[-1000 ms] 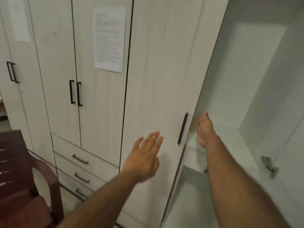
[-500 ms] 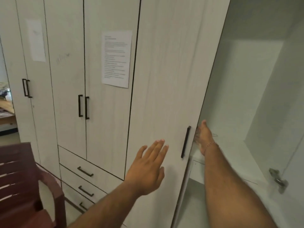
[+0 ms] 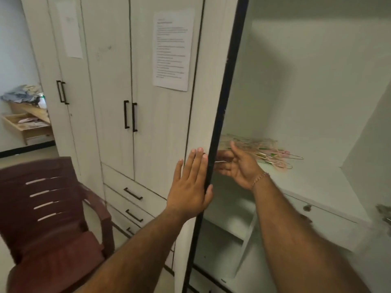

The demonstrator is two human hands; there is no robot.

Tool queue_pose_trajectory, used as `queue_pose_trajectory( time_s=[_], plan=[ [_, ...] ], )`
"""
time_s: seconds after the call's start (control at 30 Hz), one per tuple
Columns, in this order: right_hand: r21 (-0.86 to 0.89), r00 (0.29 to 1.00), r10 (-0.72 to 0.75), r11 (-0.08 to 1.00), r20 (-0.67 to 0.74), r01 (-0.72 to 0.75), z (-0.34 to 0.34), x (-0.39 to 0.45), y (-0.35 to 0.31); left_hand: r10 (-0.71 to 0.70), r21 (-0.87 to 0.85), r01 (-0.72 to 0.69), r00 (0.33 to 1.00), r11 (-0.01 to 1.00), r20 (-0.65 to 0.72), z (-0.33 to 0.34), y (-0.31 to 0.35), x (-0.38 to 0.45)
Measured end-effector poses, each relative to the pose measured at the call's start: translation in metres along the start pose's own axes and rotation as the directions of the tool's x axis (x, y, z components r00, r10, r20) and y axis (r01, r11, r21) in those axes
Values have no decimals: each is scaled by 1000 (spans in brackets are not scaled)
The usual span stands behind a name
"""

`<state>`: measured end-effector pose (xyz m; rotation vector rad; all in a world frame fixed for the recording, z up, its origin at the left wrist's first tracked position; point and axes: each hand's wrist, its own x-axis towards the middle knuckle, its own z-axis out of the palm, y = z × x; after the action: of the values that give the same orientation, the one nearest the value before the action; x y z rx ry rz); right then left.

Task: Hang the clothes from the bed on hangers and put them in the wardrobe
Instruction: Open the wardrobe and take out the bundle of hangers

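Pale matt wood-grain laminate wardrobe (image 3: 110,85) with black metal bar handles (image 3: 126,114); thin wire hangers (image 3: 273,154); glossy maroon moulded plastic chair (image 3: 48,208); white printed paper sheet (image 3: 172,50).

Dim, even indoor light; soft shadows inside wardrobe (image 3: 317,81); motion blur lower right; wide-angle edge bending.

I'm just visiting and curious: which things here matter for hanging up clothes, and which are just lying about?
For the job:
- wardrobe door, left hand flat against it
- hangers piled on the shelf
- right hand, reaching inside

Lying about:
- maroon chair
- paper notice
- drawers
- cluttered desk
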<state>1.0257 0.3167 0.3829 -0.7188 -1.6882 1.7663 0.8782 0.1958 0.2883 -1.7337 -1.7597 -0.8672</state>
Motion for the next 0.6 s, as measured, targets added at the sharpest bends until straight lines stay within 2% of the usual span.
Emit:
queue_pose_trajectory(
  time_s=[0.13,0.27,0.33,0.47,0.6],
  plan=[
    [-72,984,-8,997,175,21,47,28,-1,-71,109,70,997,992,9,-20,-59,-16],
    [-148,985,-92,982,149,114,97,63,0,-194,123,194,981,973,-9,-45,-114,-29],
    [-205,983,-132,966,130,156,121,81,4,-275,45,274,962,961,-4,-54,-136,-31],
    [-271,981,-102,952,165,145,163,108,11,-475,-181,468,880,865,4,-64,-169,-30],
    [-399,979,-54,908,195,130,202,133,19,-655,-417,599,756,683,13,-67,-201,-18]
  ],
)
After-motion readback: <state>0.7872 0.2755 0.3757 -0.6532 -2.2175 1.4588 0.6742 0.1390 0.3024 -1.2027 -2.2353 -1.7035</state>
